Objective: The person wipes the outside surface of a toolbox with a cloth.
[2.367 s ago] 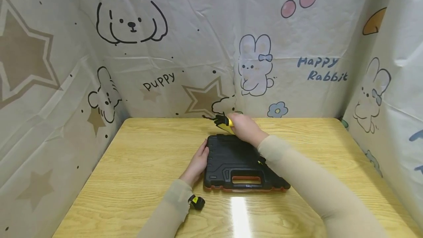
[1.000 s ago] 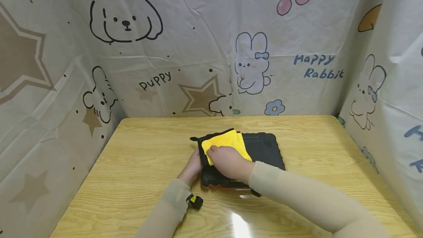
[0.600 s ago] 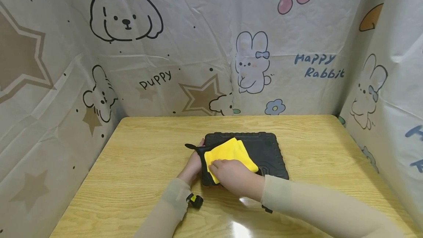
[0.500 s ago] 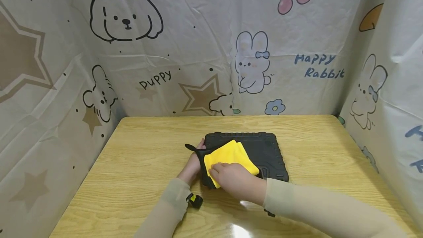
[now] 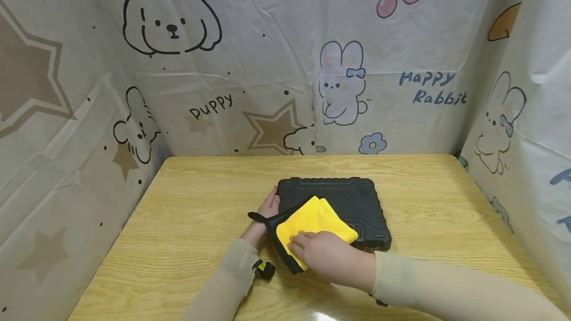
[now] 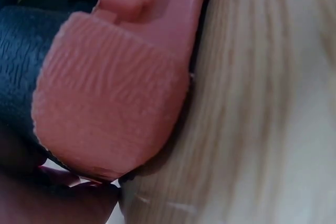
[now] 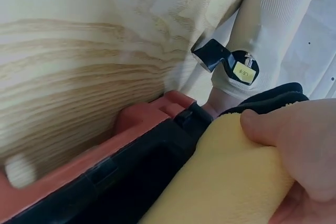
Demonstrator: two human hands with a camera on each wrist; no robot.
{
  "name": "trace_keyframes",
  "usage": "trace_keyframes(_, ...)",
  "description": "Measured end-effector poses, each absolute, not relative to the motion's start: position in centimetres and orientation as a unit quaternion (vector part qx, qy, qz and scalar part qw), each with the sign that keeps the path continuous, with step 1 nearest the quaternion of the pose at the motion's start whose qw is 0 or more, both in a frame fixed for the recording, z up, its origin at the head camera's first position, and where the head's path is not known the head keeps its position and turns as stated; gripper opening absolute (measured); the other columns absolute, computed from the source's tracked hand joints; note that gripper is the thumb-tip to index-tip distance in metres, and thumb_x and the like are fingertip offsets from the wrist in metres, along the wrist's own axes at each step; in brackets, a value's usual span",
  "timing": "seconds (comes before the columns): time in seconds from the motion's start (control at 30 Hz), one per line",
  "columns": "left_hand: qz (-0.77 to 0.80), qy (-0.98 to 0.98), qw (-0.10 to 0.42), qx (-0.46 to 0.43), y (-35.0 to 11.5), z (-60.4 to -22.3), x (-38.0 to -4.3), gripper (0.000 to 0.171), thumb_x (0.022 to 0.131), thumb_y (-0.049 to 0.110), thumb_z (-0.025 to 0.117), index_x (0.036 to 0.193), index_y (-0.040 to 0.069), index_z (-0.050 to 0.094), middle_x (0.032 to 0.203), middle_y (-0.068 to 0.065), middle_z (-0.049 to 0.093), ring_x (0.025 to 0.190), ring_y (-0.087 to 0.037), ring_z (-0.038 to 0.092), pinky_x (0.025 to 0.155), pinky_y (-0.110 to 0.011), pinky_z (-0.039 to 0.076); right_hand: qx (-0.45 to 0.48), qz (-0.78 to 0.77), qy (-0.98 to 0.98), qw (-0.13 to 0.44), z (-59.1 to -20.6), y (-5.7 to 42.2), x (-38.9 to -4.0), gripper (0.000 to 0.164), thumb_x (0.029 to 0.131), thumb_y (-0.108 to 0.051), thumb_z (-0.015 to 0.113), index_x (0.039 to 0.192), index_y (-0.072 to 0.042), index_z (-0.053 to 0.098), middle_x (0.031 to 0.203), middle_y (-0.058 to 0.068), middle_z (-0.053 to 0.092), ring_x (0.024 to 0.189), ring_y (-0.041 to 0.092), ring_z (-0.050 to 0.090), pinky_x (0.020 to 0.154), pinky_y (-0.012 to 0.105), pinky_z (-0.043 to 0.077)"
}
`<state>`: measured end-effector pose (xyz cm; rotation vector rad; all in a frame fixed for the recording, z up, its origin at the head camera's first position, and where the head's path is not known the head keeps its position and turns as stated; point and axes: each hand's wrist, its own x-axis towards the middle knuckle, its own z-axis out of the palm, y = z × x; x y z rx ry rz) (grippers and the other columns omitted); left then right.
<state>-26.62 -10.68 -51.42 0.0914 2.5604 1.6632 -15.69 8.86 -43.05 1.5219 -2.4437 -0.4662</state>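
A black hard-shell tool case [image 5: 343, 197] with orange-red lower edges lies flat on the table. Over its near left part hangs a folded yellow cleaning cloth [image 5: 312, 219] with black trim and a black loop. My right hand [image 5: 330, 256] pinches the cloth near the case's front edge; the right wrist view shows the thumb on top of the cloth [image 7: 226, 171]. Along the case's left side lies my left hand [image 5: 269, 208], its visible fingers fairly straight against it. In the left wrist view its fingers [image 6: 68, 203] touch beside the orange-red corner. The cloth hides the case handle.
The wooden table [image 5: 200, 197] extends on both sides of the case. Patterned fabric walls [image 5: 250, 73] stand behind and at the sides. A small black wrist camera [image 5: 266, 270] is strapped to the left sleeve.
My right hand has brought the cloth from behind the case across its lid, then toward me to the front left edge. My left hand has stayed at the case's left side.
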Motion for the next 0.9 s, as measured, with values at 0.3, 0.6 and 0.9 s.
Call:
trace_keyframes(0.3,0.543,0.834,-0.005,0.102,-13.1,-64.5,-34.1,0.059,0.112,0.046,0.030,0.166,0.025,0.021,0.168,-0.007,0.030,0.154,-0.016,0.031,0.122,-0.021,0.029,0.499,-0.056,-0.861,0.075,-43.1,9.5,-16.9,0.043,0.091,0.000,0.074,0.132,-0.011,0.068,0.131,0.003,0.068,0.115,0.015,0.069,0.090,0.022,0.059)
trace_keyframes(0.6,0.604,0.789,0.107,-0.027,-10.0,-49.4,-25.0,0.058,0.113,0.025,0.033,0.165,0.006,0.016,0.170,-0.022,0.019,0.157,-0.044,0.017,0.128,-0.059,0.015,0.431,0.026,-0.902,0.002,-43.2,9.5,-20.3,0.045,0.091,0.006,0.070,0.134,-0.009,0.067,0.134,0.005,0.067,0.121,0.017,0.067,0.098,0.027,0.057)
trace_keyframes(0.9,0.570,0.816,0.093,-0.027,-10.2,-50.2,-25.7,0.053,0.114,0.021,0.027,0.163,0.002,0.024,0.169,-0.019,0.025,0.158,-0.038,0.019,0.129,-0.054,0.015,0.366,0.095,-0.925,-0.039,-42.5,9.8,-23.7,0.040,0.094,0.004,0.068,0.132,-0.011,0.070,0.130,0.005,0.071,0.122,0.019,0.067,0.107,0.035,0.053)
